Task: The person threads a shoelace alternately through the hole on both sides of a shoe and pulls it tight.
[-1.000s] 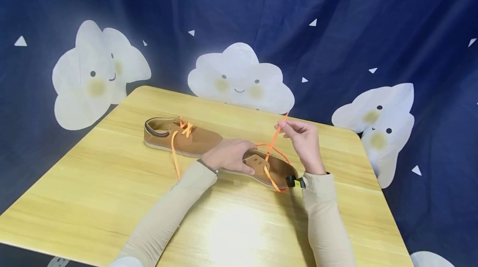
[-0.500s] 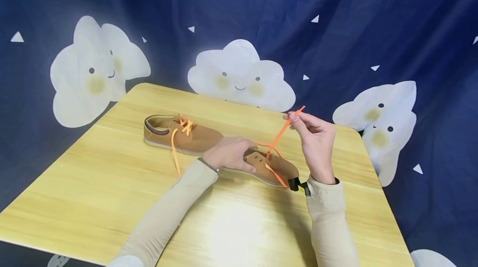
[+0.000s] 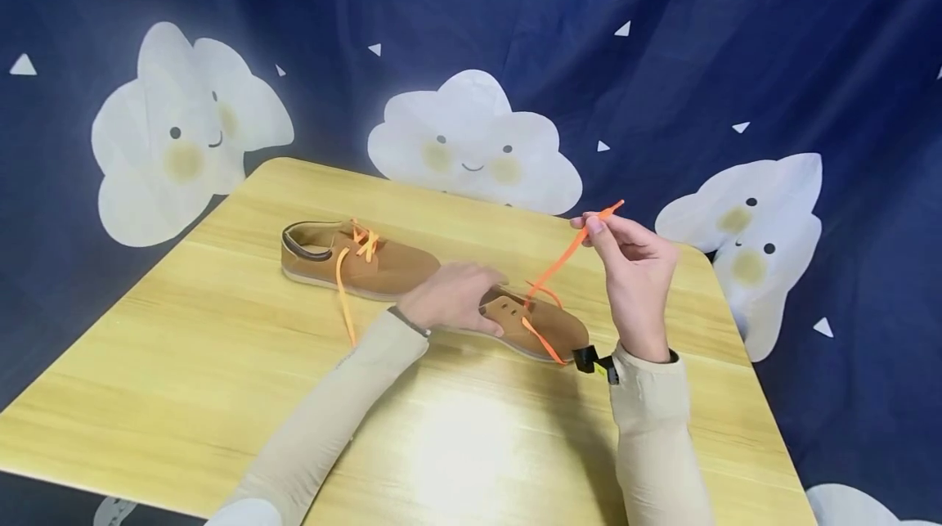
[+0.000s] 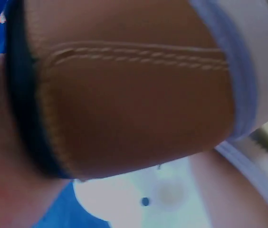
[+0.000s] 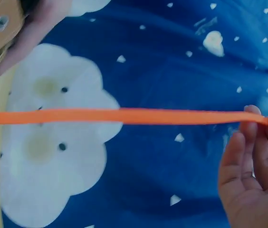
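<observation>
A brown shoe [image 3: 555,325] with metal-ringed eyelets lies on the table, toe to the right. My left hand [image 3: 455,297] grips it at the heel end, thumb on the near side. Stitched brown leather of the shoe's heel [image 4: 138,109] fills the left wrist view. Between thumb and fingertips, my right hand [image 3: 639,276] pinches an orange shoelace [image 3: 567,253] close to its tip, up and right of the shoe. That lace [image 5: 172,116] runs taut in the right wrist view. Another lace length [image 3: 545,340] slants down the shoe's near side, and a small loop shows behind it.
A second brown shoe [image 3: 401,268], partly laced in orange, lies to the left behind my left hand. Its loose lace end [image 3: 343,297] trails toward me over the wooden table [image 3: 221,379]. A dark blue cloud-patterned curtain [image 3: 324,35] hangs behind the table.
My right hand has moved right and slightly up, drawing the lace along. The loop behind the shoe has shrunk, and the near lace length has pulled straighter. My left hand stays on the shoe.
</observation>
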Motion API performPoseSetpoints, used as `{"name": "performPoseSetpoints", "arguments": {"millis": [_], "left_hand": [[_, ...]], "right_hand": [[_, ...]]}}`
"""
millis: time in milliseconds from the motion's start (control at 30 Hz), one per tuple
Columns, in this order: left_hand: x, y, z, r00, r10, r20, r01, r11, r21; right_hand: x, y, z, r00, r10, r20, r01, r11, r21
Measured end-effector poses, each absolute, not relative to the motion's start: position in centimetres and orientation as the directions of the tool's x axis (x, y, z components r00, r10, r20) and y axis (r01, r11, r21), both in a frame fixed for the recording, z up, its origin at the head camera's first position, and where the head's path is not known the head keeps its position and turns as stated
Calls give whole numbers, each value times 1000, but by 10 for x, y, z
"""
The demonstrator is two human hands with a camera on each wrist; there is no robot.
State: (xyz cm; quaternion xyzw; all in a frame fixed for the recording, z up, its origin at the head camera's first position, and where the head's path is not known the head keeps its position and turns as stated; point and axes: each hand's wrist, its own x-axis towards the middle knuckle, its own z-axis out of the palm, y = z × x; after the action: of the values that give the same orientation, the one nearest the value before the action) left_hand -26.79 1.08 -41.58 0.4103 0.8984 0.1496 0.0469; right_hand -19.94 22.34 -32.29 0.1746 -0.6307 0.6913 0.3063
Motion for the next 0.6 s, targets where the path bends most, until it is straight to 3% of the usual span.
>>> {"name": "performPoseSetpoints", "arguments": {"millis": [133,267,433,600], "left_hand": [[-255,22,-404,-544,804,242,838,506,202],[-236,45,-404,-404,850,338,895,444,-46],[-224,63,-422,-366,874,319,827,463,-318],[-221,68,-431,-321,877,357,826,443,-347]], "right_hand": [[-210,232,-330,-798,189,572,-583,-4,-812],[-215,234,-331,-813,163,559,-568,-9,-823],[-216,234,-333,-817,146,558,-565,-13,-825],[-216,235,-335,-815,143,562,-570,-17,-822]]}}
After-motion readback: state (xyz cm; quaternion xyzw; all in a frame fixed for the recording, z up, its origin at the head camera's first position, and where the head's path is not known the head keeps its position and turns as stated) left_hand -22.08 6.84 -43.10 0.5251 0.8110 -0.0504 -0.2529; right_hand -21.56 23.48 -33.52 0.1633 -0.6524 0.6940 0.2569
